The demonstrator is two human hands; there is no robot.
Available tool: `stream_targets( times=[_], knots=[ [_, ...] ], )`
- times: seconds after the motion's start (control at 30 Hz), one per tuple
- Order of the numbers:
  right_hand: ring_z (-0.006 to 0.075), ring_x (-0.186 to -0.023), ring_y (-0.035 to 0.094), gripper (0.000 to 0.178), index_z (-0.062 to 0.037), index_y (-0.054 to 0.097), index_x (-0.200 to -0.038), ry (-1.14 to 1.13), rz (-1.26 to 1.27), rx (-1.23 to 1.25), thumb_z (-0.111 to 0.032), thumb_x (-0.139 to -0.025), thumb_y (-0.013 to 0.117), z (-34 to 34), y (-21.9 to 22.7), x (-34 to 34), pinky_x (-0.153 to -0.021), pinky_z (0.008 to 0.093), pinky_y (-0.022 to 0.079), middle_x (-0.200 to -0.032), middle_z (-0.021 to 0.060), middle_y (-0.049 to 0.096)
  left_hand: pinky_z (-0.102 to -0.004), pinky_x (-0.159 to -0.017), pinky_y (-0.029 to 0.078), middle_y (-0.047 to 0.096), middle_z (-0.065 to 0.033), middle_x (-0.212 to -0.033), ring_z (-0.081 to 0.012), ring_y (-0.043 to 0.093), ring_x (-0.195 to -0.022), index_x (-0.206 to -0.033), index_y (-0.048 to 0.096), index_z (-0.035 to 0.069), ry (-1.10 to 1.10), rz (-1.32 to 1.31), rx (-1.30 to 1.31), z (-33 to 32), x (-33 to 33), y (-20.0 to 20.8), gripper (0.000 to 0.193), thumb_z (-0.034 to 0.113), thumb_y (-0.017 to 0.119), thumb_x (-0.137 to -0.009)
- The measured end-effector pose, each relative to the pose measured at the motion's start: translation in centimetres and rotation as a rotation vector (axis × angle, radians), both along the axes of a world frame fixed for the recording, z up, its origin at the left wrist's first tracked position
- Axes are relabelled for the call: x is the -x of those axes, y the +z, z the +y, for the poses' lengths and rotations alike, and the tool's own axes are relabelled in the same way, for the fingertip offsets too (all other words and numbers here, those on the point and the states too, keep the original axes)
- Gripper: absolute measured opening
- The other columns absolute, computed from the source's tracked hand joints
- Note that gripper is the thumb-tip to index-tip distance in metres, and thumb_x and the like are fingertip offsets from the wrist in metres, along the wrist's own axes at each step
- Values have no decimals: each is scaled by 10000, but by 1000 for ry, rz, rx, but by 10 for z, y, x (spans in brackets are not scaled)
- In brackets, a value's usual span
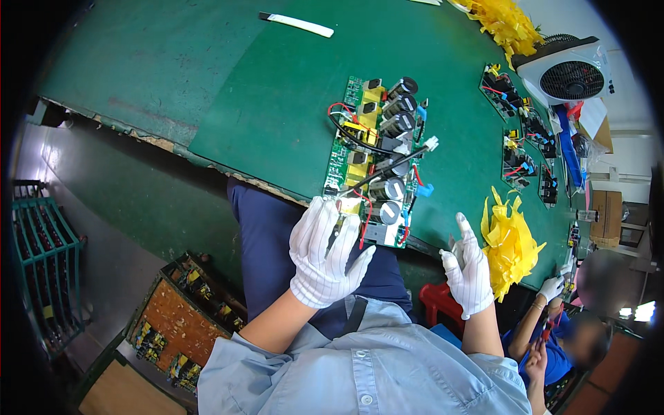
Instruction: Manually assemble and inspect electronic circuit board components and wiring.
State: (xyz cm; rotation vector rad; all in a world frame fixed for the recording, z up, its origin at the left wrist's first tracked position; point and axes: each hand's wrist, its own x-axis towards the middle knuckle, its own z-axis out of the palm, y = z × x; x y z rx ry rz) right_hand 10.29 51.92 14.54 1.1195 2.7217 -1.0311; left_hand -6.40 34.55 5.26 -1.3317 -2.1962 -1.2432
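A green circuit board lies on the green table in front of me, its long side running away from me. It carries several large black capacitors, yellow-taped parts and red and black wires. A dark cable with a white plug crosses over it. My left hand, in a white striped glove, rests its outstretched fingertips at the board's near left corner, thumb apart. My right hand, gloved alike, hovers by the table edge with fingers apart and nothing in them, beside a heap of yellow strips.
More circuit boards stand at the right, near a fan. Another yellow heap and a white-and-black strip lie farther off. Left below are a board-filled crate and a green rack. A co-worker sits at right; a red stool is close.
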Motion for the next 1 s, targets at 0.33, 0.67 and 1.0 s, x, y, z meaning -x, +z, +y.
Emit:
stream_targets(
  times=[0.33, 0.67, 1.0],
  knots=[
    [333, -894, 645, 529, 5, 392, -1271, 10, 63, -155, -184, -823, 598, 5, -8, 12, -767, 369, 523, -1041, 206, 619, -302, -714, 484, 562, -105, -949, -161, 583, -790, -1066, 510, -7, 78, -1290, -340, -1, -7, -10, 421, 395, 434, -968],
    [333, -879, 631, 516, 19, 377, -1269, 1, 268, -48, -123, -814, 572, -23, -33, -6, -730, 389, 509, -1046, 144, 639, -317, -710, 474, 640, -173, -785, -221, 590, -663, -1020, 459, -35, -113, -964, 30, -12, 1, -48, 526, 446, 246, -997],
    [367, -855, 616, 600, -1, 330, -1338, -61, 332, -99, -162, -817, 580, -25, -38, -32, -707, 419, 506, -1052, 186, 607, -394, -1124, 215, 363, -102, -1435, -228, 372, -1289, -1339, 423, 64, -923, -1783, -1150, 36, 3, 43, 427, 279, 444, -971]
  ],
)
